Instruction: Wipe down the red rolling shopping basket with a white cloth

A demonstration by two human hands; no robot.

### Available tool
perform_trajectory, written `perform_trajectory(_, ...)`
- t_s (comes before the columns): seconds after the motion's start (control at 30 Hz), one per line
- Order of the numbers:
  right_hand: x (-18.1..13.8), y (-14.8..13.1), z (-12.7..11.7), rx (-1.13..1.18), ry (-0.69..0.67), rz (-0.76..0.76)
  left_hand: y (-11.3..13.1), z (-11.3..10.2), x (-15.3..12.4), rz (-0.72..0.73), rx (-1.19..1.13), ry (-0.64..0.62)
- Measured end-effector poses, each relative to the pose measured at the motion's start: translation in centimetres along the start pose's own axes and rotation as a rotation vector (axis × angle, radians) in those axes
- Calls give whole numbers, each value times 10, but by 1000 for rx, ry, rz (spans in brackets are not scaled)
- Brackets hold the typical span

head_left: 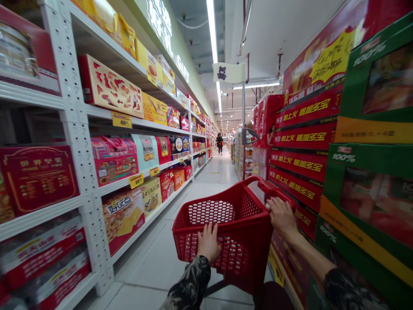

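Fingers (272,204) of the right hand (284,219) are bending over the handle (274,188) of a red plastic shopping cart (254,245), and that hand is gripping it. The left hand (209,244) is resting against the basket's near side, its fingertips reaching the top rim (238,224); whether they are hooking inside, I cannot tell. The cart is standing at an angle, its handle end lying directly under the right hand and its narrow end pointing left, beyond the left hand. The two contacts are probably serving to steady it from separate sides. Patterned sleeves (190,282) are covering part of both forearms.

Farther out, stacked red drink cases (297,159) and green cartons marked 100% (334,176) are rising close beside the right arm. Across the pale tiled floor (142,258), white shelving (75,150) is holding packaged food, including a bright pink patterned box (114,161). The boxes are facing the aisle, likely so their labels can be read, and yellow price tags (121,120) are hanging along the shelf edges. Well ahead, another person (220,142) is standing or walking.
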State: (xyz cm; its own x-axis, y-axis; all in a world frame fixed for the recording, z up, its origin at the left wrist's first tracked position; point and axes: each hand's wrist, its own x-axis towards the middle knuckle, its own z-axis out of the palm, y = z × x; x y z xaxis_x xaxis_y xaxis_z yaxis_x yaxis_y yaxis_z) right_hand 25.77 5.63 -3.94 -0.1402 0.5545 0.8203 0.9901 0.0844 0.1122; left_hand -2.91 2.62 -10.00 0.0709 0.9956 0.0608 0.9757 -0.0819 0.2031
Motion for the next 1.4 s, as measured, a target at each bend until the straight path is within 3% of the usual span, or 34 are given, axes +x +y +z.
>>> perform_trajectory(0.13,-20,-44,15,85,-25,-125,3,-2,0,0,10,-8)
perform_trajectory(0.23,-25,-58,19,137,-57,-221,4,-5,0,-1,12,-35)
perform_trajectory(0.33,-18,-40,16,139,-73,-224,4,-7,-1,-10,20,-53)
perform_trajectory(0.47,-6,0,7,49,21,10,5,-7,-2,-10,25,-47)
perform_trajectory(0.53,-6,5,6,24,45,59,5,-6,-2,-13,26,-32)
perform_trajectory(0.77,-26,-65,21,131,-109,-206,3,-5,-6,8,42,-1)
perform_trajectory(0.83,-25,-73,23,162,-138,-255,2,-6,-7,23,42,3)
perform_trajectory(0.93,-18,-56,22,158,-117,-220,1,-6,-8,35,39,11)
perform_trajectory(1.03,-11,-29,16,123,-28,-73,1,-6,-9,24,33,5)
perform_trajectory(1.13,-12,-25,12,114,7,-6,2,-6,-9,10,31,-9)
perform_trajectory(1.33,-31,-77,19,186,-141,-305,-1,-3,-9,29,24,1)
perform_trajectory(1.4,-32,-81,22,192,-163,-354,-3,-2,-8,38,20,9)
